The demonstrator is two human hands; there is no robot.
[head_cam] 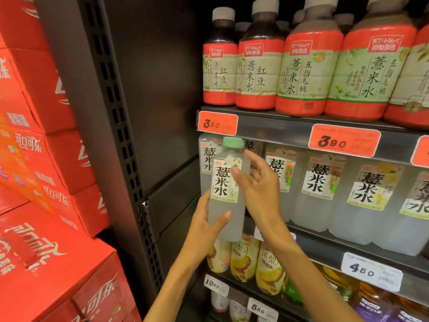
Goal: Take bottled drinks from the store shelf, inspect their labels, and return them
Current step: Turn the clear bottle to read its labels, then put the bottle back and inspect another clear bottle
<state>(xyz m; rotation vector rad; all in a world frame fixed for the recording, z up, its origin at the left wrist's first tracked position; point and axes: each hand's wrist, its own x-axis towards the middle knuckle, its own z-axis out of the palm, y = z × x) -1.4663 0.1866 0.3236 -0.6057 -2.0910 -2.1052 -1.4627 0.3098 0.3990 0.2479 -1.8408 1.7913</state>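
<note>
We stand close to a dark metal store shelf (290, 123) with orange price tags (217, 123) clipped along its front edges. On the top tier sit red-labelled bottles (308, 73) with grey caps; the tier below holds a row of cloudy white bottles (311, 189) with bold black characters, and lower still we see yellow juice bottles (243, 259) and white price tags (371, 271). To our left rises a stack of red cartons (46, 159) beside a perforated black upright (120, 126). In front of the middle tier we hold one pale bottle (228, 189) with a green cap, upright and clear of the row — our left hand (204, 226) wraps its lower body, thumb across the front, while our right hand (260, 182) touches its upper side with thumb on the label, the other fingers loosely spread behind
</note>
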